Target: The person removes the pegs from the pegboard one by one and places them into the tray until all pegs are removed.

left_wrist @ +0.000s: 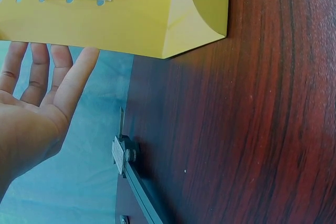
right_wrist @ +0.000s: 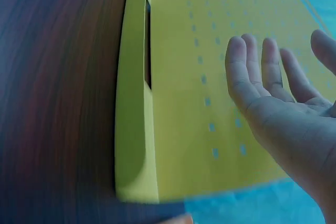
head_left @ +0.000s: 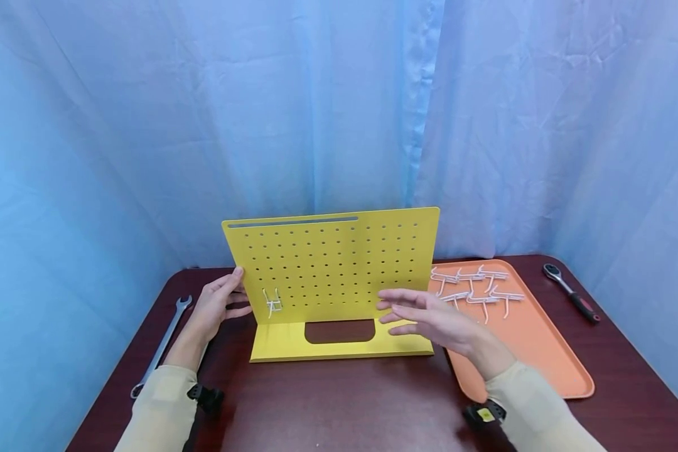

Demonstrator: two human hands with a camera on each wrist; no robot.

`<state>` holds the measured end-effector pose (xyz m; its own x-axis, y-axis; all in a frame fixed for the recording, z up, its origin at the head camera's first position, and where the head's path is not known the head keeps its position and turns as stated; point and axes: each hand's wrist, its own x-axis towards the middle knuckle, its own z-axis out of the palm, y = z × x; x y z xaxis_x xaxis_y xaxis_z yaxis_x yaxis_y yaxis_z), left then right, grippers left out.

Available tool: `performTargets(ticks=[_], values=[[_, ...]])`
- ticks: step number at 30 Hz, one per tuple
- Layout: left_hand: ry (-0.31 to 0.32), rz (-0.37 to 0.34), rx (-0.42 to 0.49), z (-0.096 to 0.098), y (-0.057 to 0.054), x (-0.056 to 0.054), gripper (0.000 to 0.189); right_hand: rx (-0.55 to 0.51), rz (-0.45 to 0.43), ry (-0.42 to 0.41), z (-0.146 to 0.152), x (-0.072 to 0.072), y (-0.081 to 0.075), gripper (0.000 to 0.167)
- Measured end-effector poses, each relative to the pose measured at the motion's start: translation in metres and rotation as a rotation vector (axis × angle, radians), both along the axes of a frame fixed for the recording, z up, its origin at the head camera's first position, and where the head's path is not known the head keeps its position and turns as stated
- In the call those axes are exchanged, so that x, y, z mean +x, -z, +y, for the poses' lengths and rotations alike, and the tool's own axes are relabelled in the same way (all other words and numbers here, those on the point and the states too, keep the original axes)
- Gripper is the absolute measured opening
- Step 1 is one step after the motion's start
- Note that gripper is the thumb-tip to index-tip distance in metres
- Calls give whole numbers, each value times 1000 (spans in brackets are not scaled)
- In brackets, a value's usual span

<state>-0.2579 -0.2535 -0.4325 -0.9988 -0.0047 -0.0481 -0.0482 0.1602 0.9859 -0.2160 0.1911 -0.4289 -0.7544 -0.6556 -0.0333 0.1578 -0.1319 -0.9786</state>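
Observation:
A yellow pegboard stand (head_left: 328,263) stands on the dark table, with one white double-prong hook (head_left: 272,304) in its lower left holes. At the board's left edge is my left hand (head_left: 211,307), its thumb and fairly straight fingers (left_wrist: 61,59) reaching that edge. Whether any fingertips wrap behind it is hard to tell. My right hand (head_left: 424,314) hovers before the lower right of the board, fingers spread and loosely bent, holding nothing. In the right wrist view its palm (right_wrist: 294,124) shows bare.
On the right, an orange tray (head_left: 531,351) carries several white hooks (head_left: 482,300). Beyond it lies a ratchet wrench (head_left: 570,293). At the left lies a combination wrench (head_left: 161,348); a caliper (left_wrist: 119,153) is near the left wrist. Blue curtains (head_left: 316,113) hang behind the table.

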Motion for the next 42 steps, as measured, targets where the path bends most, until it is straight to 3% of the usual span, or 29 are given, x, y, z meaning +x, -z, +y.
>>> performTargets(ticks=[13,24,29,36,42], values=[[5,0,-10,-1,-1,1,65,-209,-217,-24,-99,-8,14,62],[6,2,-23,-2,2,1,65,-273,-418,21,-169,-13,25,52],[11,-1,-21,-1,1,1,67,-306,-516,53,-195,-15,31,45],[10,-9,-16,-6,1,5,68,-431,-637,83,-232,-13,37,32],[31,-5,-8,-2,-3,3,66,-459,-662,125,-239,-13,36,23]])
